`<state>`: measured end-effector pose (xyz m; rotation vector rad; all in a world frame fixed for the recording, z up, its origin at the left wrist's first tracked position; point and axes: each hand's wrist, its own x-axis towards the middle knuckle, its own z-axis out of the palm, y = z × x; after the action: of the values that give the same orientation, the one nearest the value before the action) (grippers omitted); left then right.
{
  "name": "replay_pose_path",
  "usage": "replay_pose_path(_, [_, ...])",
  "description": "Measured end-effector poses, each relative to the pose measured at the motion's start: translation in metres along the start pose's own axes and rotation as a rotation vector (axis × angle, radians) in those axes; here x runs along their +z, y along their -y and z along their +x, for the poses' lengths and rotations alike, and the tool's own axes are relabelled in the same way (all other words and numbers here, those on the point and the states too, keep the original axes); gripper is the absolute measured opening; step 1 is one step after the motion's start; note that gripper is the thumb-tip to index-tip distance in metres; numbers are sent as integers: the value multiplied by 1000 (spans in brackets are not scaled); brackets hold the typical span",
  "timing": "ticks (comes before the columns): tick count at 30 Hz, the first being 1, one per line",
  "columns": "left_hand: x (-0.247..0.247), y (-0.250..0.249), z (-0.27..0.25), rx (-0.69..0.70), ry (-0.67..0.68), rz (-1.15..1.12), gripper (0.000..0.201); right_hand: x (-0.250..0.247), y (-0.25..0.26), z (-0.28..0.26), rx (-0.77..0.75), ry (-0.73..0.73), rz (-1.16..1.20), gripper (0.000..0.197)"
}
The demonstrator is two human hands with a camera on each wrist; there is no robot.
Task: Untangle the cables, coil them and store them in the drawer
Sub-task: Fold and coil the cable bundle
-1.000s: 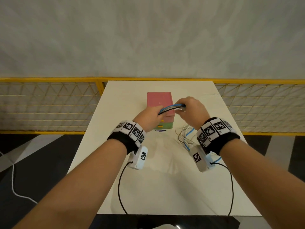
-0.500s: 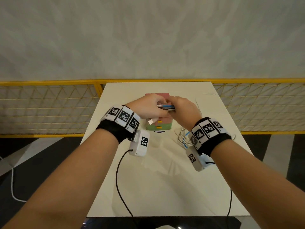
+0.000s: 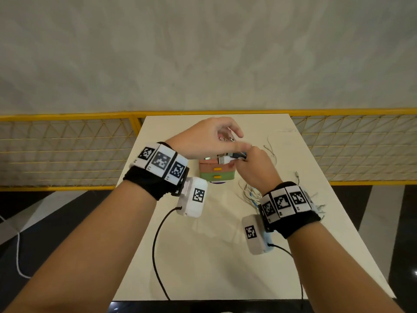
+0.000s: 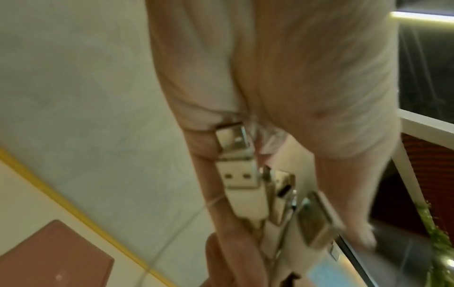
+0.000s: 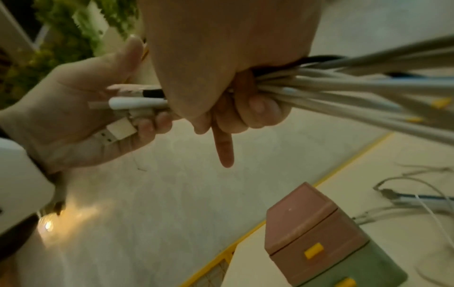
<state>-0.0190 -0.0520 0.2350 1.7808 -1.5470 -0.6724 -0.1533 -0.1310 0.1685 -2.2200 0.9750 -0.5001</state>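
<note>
A bundle of white, blue and black cables (image 5: 356,85) runs through my right hand (image 3: 247,160), which grips it in a fist above the small drawer box (image 3: 217,172); one finger (image 5: 223,149) points down. The bundle's USB plugs (image 4: 242,180) stick out to the left and lie in my left hand (image 3: 234,141). Its fingertips (image 5: 152,124) curl round the plugs while the thumb stands away. The box has a pink top and brown and green drawers with yellow handles, both closed.
More tangled white and blue cables (image 3: 250,193) lie on the cream table (image 3: 203,256) right of the box, partly behind my right wrist. Thin wires (image 3: 270,141) trail toward the far right corner. A yellow mesh railing (image 3: 67,154) runs behind the table.
The cable was stretched between both hands over the box. The hands came together, and my left hand has risen and moved right onto the plug ends.
</note>
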Motion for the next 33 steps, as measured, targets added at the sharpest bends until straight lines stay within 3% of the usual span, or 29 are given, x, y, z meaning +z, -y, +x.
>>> replay_pose_path(5, [23, -1, 7, 95, -262, 57, 41, 9, -4, -9, 88, -51, 99, 21])
replay_pose_path(9, [22, -2, 11, 39, -393, -190, 46, 9, -10, -17, 115, -113, 231, 22])
replay_pose_path(13, [33, -3, 12, 48, -267, -208, 46, 6, -3, -22, 130, -152, 424, 28])
replay_pose_path(16, [47, -12, 11, 66, -130, -193, 48, 7, 2, -24, 135, -196, 532, 48])
replay_pose_path(18, [45, -18, 9, 77, -67, -208, 52, 8, 2, -25, 122, -213, 545, 42])
replay_pose_path(21, [31, -20, 8, 28, -124, -396, 59, 10, -1, -27, 90, -158, 514, 20])
replay_pose_path(24, [28, -20, 9, -38, -183, -428, 53, 7, 1, -32, 75, -137, 601, 23])
replay_pose_path(26, [35, -18, 8, -56, -130, -316, 41, 4, 4, -35, 44, -145, 656, 33])
replay_pose_path(28, [39, -16, 6, -65, -105, -376, 32, 3, 6, -38, 32, -146, 692, 38])
replay_pose_path(31, [36, -20, 3, -27, -109, -550, 28, 5, 5, -39, 45, -146, 682, 31])
replay_pose_path(33, [35, -26, 2, 28, -103, -532, 27, 7, 3, -40, 64, -153, 639, 32])
